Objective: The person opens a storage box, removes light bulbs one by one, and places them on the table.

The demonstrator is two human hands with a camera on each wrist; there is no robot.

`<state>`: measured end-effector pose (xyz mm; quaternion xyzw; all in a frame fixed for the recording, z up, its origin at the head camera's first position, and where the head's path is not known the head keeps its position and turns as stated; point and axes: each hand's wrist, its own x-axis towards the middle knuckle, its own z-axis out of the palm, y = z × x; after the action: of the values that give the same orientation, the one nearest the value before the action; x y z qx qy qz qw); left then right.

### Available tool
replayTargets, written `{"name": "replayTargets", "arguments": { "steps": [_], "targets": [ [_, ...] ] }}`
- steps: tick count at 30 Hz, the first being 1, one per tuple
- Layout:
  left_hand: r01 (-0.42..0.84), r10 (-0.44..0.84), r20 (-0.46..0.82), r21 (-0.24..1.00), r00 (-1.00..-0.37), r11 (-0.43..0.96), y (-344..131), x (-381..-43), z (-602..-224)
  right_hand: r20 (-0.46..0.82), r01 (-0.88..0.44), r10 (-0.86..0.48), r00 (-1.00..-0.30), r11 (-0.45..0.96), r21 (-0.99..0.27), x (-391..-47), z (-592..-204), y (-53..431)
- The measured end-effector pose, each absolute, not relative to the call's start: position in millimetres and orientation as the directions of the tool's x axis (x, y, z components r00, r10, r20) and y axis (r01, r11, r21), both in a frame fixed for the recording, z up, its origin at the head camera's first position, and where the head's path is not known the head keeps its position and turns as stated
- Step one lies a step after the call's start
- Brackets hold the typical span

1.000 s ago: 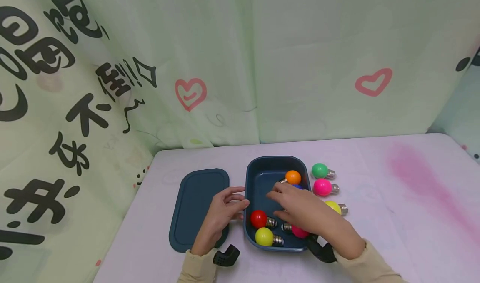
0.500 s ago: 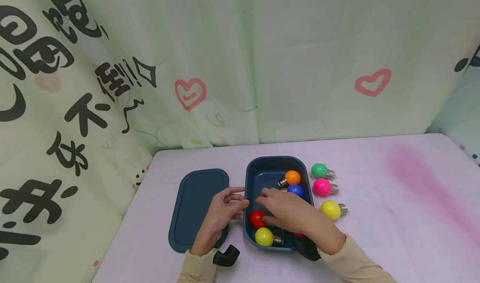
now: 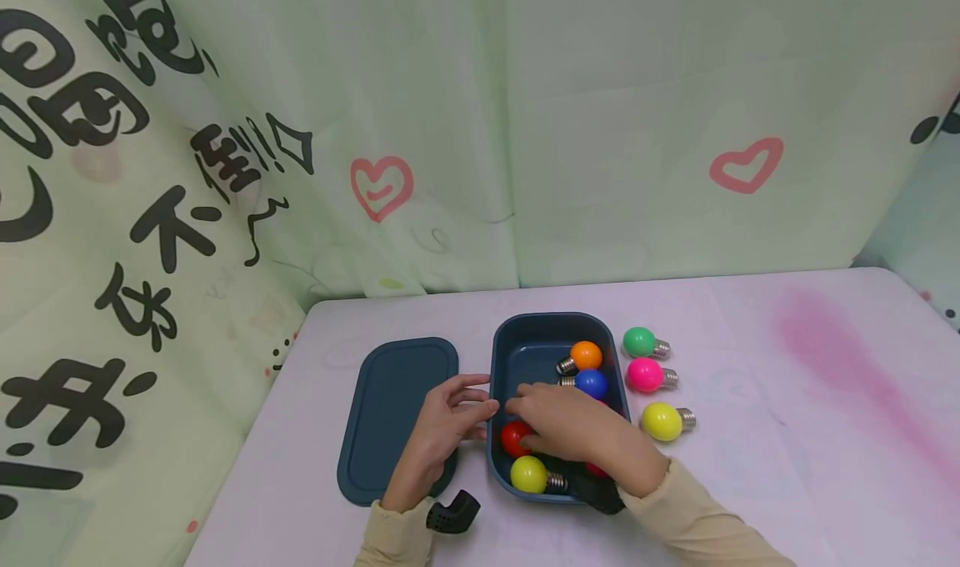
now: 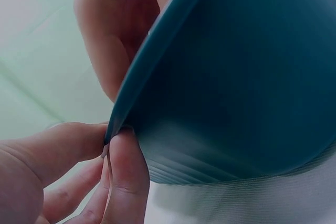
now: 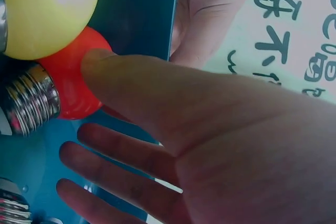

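Observation:
At the left long side of a dark blue box point(image 3: 525, 354), my left hand point(image 3: 444, 421) pinches the rim between thumb and forefinger; the left wrist view shows the grip up close. My right hand point(image 3: 573, 425) reaches down into the box. Its thumb lies against a red light bulb point(image 5: 73, 85), with the forefinger on the far side mostly hidden; the other fingers are spread. Beside the red one lies a yellow bulb point(image 3: 528, 474). Orange point(image 3: 586, 355) and blue point(image 3: 591, 383) bulbs lie farther back in the box. Pinkish-red ones are partly covered by my right hand.
Right of the box, a green bulb point(image 3: 639, 342), a pink bulb point(image 3: 645, 374) and another yellow bulb point(image 3: 662, 421) lie on the pale tablecloth point(image 3: 750, 467). The flat blue lid point(image 3: 397, 408) lies to the left, partly under my left forearm. A printed curtain point(image 3: 615, 133) hangs behind.
My right hand has moved left and toward me, from near the blue bulb to the red bulb. The blue bulb has come into full view. My left hand stays on the rim.

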<state>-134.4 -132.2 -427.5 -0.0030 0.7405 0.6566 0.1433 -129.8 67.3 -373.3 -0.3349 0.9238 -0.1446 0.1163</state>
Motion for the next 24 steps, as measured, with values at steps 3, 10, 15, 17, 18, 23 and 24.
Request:
{"name": "replayTargets", "arguments": {
  "steps": [3, 10, 15, 17, 18, 23, 24],
  "targets": [
    [-0.191, 0.185, -0.215, 0.972, -0.959, 0.138, -132, -134, -427, -0.146, -0.568, -0.645, -0.750, 0.741, -0.359, -132, -374, 65],
    [-0.193, 0.192, -0.217, 0.972, -0.957, 0.135, -132, -135, -428, -0.248, -0.490, -0.609, -0.753, 0.771, -0.407, -135, -376, 62],
    [-0.194, 0.190, -0.218, 0.971, -0.957, 0.138, -132, -136, -427, -0.259, -0.483, -0.611, -0.748, 0.769, -0.419, -136, -377, 61],
    [-0.195, 0.189, -0.219, 0.971, -0.957, 0.138, -132, -136, -427, -0.253, -0.486, -0.615, -0.747, 0.764, -0.424, -136, -375, 62],
    [-0.198, 0.187, -0.222, 0.970, -0.957, 0.139, -132, -136, -427, -0.249, -0.486, -0.618, -0.746, 0.761, -0.430, -136, -375, 62],
    [-0.204, 0.181, -0.229, 0.968, -0.956, 0.143, -133, -135, -428, -0.203, -0.509, -0.635, -0.746, 0.739, -0.442, -132, -368, 68],
    [-0.205, 0.181, -0.229, 0.968, -0.956, 0.144, -133, -135, -428, -0.187, -0.520, -0.640, -0.745, 0.733, -0.438, -132, -367, 70]
  ]
}}
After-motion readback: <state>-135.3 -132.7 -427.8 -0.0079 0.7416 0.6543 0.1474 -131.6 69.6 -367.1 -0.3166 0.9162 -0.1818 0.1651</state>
